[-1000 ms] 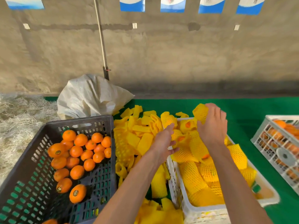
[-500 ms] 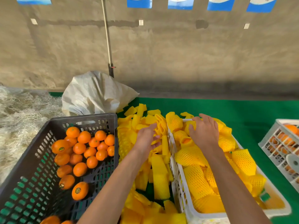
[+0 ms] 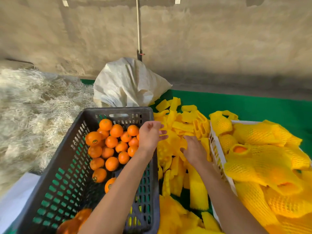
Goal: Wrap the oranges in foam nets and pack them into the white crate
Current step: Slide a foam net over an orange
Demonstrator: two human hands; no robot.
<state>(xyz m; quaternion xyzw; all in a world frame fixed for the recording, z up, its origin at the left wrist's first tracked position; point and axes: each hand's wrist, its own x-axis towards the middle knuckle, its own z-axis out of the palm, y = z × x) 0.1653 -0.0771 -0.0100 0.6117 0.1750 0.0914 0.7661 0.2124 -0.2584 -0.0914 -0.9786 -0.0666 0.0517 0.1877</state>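
Note:
Several bare oranges [image 3: 111, 152] lie in a dark grey slotted crate [image 3: 118, 109] at the left. A loose pile of yellow foam nets [image 3: 184, 122] covers the green cloth between the two crates. The white crate [image 3: 217, 154] at the right holds several oranges wrapped in nets [image 3: 256, 164]. My left hand [image 3: 150, 135] hovers over the dark crate's right rim, fingers spread, holding nothing. My right hand [image 3: 194, 149] is down in the pile, its fingers and thumb curled on a foam net.
A white sack [image 3: 128, 85] slumps behind the dark crate, a thin pole [image 3: 138, 31] rising behind it against the concrete wall. Pale straw [image 3: 33, 107] fills the left side. Green cloth [image 3: 253, 105] lies bare behind the white crate.
My right hand left the white crate and came left into the net pile. My left hand lifted off the nets and moved left toward the oranges. The view swung left.

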